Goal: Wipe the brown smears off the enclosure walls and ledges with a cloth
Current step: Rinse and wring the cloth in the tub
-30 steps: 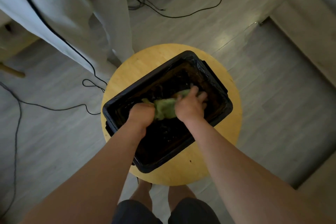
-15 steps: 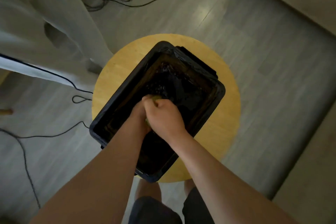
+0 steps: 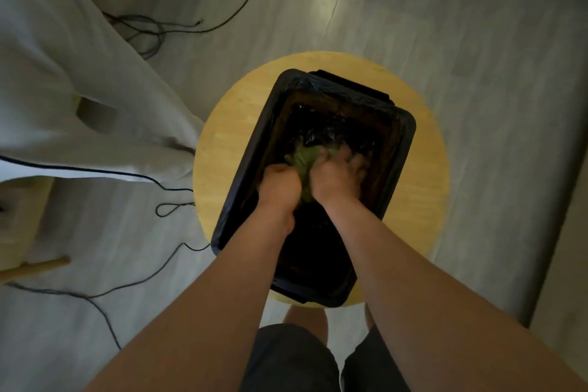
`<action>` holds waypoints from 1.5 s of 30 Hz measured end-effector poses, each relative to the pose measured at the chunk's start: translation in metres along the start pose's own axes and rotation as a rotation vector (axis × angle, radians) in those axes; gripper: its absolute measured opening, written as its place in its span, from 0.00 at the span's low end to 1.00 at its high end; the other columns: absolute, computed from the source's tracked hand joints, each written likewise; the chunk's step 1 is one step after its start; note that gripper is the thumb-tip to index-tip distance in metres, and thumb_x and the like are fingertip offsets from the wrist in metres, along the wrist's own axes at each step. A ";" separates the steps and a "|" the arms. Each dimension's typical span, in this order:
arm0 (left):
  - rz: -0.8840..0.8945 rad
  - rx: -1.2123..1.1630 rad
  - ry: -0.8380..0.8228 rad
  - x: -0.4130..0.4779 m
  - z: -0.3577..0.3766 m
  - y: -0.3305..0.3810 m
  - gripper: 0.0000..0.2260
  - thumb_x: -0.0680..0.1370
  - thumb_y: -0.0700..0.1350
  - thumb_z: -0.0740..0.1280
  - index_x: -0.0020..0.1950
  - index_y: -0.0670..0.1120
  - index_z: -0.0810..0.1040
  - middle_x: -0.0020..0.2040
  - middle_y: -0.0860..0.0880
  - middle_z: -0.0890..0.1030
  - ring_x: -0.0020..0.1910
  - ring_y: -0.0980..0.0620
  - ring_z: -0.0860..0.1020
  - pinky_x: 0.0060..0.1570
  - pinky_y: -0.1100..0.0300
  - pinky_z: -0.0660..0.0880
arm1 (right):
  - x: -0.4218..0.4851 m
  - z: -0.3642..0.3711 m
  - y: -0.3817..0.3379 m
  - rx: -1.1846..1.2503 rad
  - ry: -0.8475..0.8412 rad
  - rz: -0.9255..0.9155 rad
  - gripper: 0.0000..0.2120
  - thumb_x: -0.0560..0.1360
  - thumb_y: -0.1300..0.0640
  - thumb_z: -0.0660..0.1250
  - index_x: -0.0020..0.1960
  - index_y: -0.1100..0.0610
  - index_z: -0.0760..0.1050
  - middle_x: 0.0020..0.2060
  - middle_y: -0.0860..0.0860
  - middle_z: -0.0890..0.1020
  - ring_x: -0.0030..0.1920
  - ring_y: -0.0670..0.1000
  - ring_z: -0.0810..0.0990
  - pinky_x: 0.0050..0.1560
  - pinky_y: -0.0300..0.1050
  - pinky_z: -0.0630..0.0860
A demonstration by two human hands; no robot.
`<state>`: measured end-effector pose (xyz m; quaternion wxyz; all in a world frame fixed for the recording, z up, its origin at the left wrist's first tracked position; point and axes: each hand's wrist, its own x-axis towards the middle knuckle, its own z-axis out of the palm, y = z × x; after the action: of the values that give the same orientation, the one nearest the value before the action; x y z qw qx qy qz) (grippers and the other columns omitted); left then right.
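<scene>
Cloth (image 3: 302, 165), green, bunched between both hands inside black enclosure (image 3: 404, 149); left hand (image 3: 280, 186) grips its near end, right hand (image 3: 337, 177) clutches beside it.

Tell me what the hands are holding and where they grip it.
The cloth, bunched up inside the tub. The left hand grips its left end, the right hand its right side.
</scene>
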<state>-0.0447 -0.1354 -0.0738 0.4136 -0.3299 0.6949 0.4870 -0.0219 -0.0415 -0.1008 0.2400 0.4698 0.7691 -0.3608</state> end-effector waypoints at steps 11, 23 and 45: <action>-0.148 -0.139 -0.205 -0.002 -0.004 0.008 0.24 0.87 0.44 0.57 0.30 0.45 0.70 0.24 0.50 0.70 0.20 0.55 0.73 0.22 0.68 0.70 | -0.085 -0.021 0.007 0.248 -0.175 -0.401 0.20 0.81 0.49 0.60 0.32 0.56 0.69 0.24 0.49 0.71 0.24 0.48 0.68 0.26 0.47 0.63; 0.045 -0.178 -0.206 -0.030 0.001 0.008 0.10 0.83 0.39 0.64 0.53 0.40 0.85 0.55 0.38 0.85 0.55 0.42 0.84 0.58 0.48 0.82 | -0.011 0.004 0.010 0.075 0.165 -0.151 0.18 0.86 0.52 0.52 0.58 0.62 0.75 0.56 0.62 0.78 0.55 0.65 0.79 0.53 0.56 0.77; -0.082 -0.199 -0.110 -0.018 0.001 0.014 0.11 0.84 0.39 0.62 0.43 0.41 0.77 0.38 0.45 0.78 0.35 0.52 0.79 0.30 0.62 0.77 | -0.066 -0.015 -0.002 0.165 0.054 -0.436 0.22 0.83 0.51 0.52 0.32 0.53 0.71 0.28 0.50 0.75 0.29 0.52 0.76 0.31 0.43 0.67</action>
<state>-0.0484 -0.1296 -0.0523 0.4360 -0.3702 0.6053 0.5536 0.0053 -0.0672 -0.0439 0.0966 0.3201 0.8265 -0.4529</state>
